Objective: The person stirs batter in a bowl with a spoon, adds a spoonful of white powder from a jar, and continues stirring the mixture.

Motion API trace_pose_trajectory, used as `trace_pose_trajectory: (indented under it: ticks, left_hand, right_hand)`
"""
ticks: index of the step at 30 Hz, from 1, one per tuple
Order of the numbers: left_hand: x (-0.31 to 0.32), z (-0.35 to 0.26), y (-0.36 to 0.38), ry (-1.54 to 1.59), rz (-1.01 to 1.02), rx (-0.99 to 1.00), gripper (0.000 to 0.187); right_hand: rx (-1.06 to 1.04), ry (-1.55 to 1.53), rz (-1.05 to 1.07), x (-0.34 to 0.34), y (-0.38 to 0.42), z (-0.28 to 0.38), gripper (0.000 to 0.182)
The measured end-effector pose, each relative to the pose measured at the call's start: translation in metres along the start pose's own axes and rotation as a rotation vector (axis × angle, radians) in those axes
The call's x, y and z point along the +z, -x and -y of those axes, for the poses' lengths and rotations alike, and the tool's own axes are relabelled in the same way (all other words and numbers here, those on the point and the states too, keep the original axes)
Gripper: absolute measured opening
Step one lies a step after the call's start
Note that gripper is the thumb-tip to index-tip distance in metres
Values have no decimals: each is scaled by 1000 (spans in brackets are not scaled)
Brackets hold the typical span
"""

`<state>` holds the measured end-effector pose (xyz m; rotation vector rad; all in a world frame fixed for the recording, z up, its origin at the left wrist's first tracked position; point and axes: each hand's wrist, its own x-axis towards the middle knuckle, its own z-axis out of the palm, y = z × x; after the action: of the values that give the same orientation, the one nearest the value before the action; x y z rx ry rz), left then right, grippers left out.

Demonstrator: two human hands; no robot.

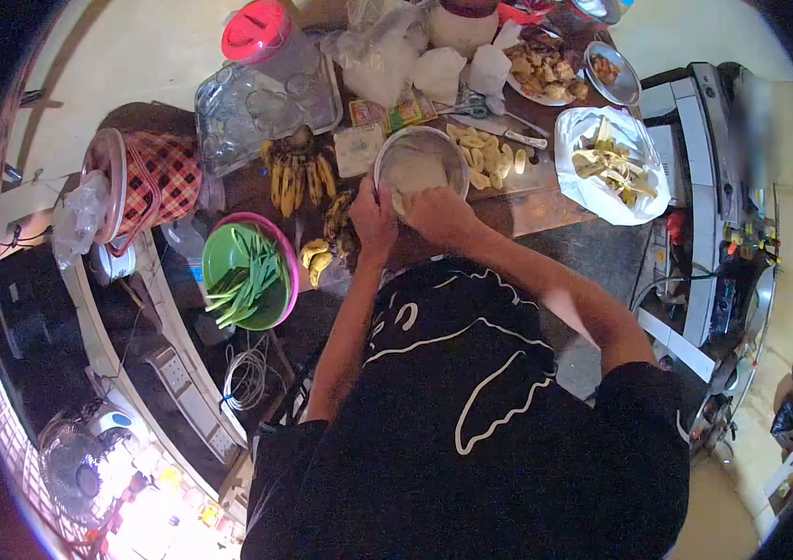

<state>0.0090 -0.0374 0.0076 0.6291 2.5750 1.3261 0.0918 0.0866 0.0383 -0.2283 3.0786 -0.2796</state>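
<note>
A metal bowl point(463, 161) with pale, whitish batter or flour in it stands at the table's near edge. My left hand point(375, 222) grips its left rim, thumb up on the edge. My right hand point(438, 215) is closed over the near side of the bowl, and what its fingers hold, if anything, is hidden. Peeled banana pieces point(485, 157) lie just right of the bowl. A bunch of small ripe bananas point(298, 177) and some banana peels point(318, 259) are to the left. A knife point(524, 139) with a pale handle rests beyond the peeled pieces.
A green basin point(219, 271) of leafy greens sits at left, near a checkered container point(161, 177). Behind are a tray of glasses point(270, 103), plastic bags point(378, 56) and a plate of fried food point(546, 70). A white plastic bag point(644, 205) holding peels lies right.
</note>
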Motion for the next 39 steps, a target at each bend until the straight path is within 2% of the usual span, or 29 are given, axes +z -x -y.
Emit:
trace_pose_trajectory:
  ticks: [2, 5, 7, 12, 14, 16, 17, 20, 23, 26, 29, 32, 35, 38, 39]
  left_hand:
    - [0, 2, 1, -9, -14, -26, 38]
    - [-7, -4, 1, -72, 2, -100, 36]
    - [-7, -2, 2, -85, 17, -124, 36]
    - [-2, -6, 5, -50, -81, 60, 37]
    - [-3, -13, 4, -41, -66, 65, 38]
    - [-4, -17, 4, -20, -15, 6, 39]
    - [-3, -18, 4, -21, -36, 37, 38]
    - [0, -18, 3, -35, -73, 105, 38]
    - [3, -13, 3, -59, -73, 118, 39]
    - [6, -13, 3, -63, -76, 109, 39]
    - [6, -14, 5, -97, -54, 83, 40]
    - [6, -15, 7, -136, -40, 90, 40]
    - [4, -15, 5, -137, -38, 87, 41]
    - [5, -16, 7, -128, -10, 54, 42]
    - [4, -18, 6, -113, -5, 55, 42]
  right_hand:
    - [-119, 19, -12, -8, 13, 1, 15]
    - [-316, -3, 97, 4, 36, -23, 15]
    - [-241, -18, 133, -2, 46, -43, 15]
    - [-37, -103, 92, 6, 46, -78, 16]
    - [121, -111, 153, -17, 36, -68, 16]
    - [129, -183, 5, -12, 36, -63, 16]
    - [135, -218, -69, -10, 36, -61, 17]
    - [296, -342, -7, -22, 32, -39, 19]
    - [324, -513, -58, -9, 36, -24, 16]
    - [169, -403, 38, 2, 42, -18, 16]
    - [163, -220, 321, 7, 46, -35, 18]
    - [95, -174, 335, -20, 43, -58, 18]
    - [41, -66, 250, -15, 34, -77, 18]
    - [173, -149, 264, -33, 26, -75, 18]
    - [143, -241, 196, -30, 27, -75, 18]
